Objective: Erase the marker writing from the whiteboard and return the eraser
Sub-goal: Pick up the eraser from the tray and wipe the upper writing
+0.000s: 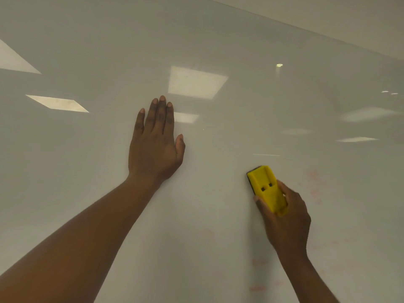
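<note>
Eraser (267,189): yellow plastic body, dark felt underside, two small square holes on its back; lay pressed flat against whiteboard (218,40), tilted. Whiteboard: glossy white, mirrored ceiling lights; faint red marker smudges (314,186) remained beside and below eraser.

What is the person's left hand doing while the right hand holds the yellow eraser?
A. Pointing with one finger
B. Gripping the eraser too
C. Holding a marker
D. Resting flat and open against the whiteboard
D: the left hand lies palm-down with fingers together on the whiteboard, holding nothing, while the right hand alone grips the yellow eraser.
</note>
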The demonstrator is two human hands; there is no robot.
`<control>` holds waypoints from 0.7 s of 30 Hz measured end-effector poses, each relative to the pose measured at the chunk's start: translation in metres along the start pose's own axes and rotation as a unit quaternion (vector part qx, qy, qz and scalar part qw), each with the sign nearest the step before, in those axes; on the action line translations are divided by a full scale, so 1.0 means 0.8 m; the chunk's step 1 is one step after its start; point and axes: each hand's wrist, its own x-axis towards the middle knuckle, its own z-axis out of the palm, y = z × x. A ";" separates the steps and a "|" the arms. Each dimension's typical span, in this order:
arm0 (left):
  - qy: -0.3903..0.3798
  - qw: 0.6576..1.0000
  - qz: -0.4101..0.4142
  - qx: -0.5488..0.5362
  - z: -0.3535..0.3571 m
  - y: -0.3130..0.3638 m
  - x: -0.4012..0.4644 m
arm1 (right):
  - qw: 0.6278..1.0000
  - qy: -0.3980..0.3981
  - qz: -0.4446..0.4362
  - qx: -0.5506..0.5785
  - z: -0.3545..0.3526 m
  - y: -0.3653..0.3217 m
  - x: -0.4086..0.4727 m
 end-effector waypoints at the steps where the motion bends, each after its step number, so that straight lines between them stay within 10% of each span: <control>1: -0.002 1.000 0.001 0.001 0.000 0.001 -0.004 | 1.000 0.008 0.001 0.007 0.002 -0.005 0.009; 21: -0.004 1.000 0.013 -0.008 0.000 0.002 -0.026 | 0.999 -0.002 -0.022 -0.043 -0.009 0.025 0.009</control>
